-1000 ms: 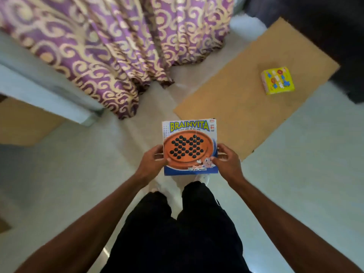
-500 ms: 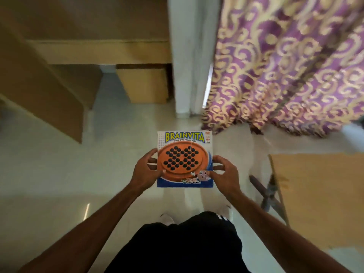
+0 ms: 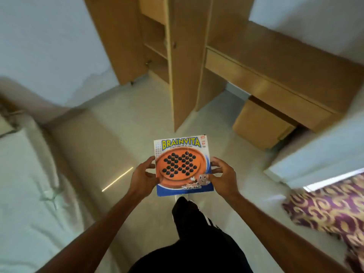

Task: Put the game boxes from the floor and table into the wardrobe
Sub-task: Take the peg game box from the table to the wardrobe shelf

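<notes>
Wardrobe [image 3: 185, 71] ahead: left hand [image 3: 142, 178] and right hand [image 3: 222, 179] grip the Brainvita box [image 3: 183, 166].

So we had the Brainvita game box [image 3: 183, 166] face up and pretty much flat out in front of us, title at the far edge. It was a square white and blue box with a big orange round board full of black pegs printed on it. Our left hand [image 3: 142, 179] gripped its left side and our right hand [image 3: 222, 178] the right. The wardrobe [image 3: 155, 46] stood ahead of us, light wood, open, shelves showing.
</notes>
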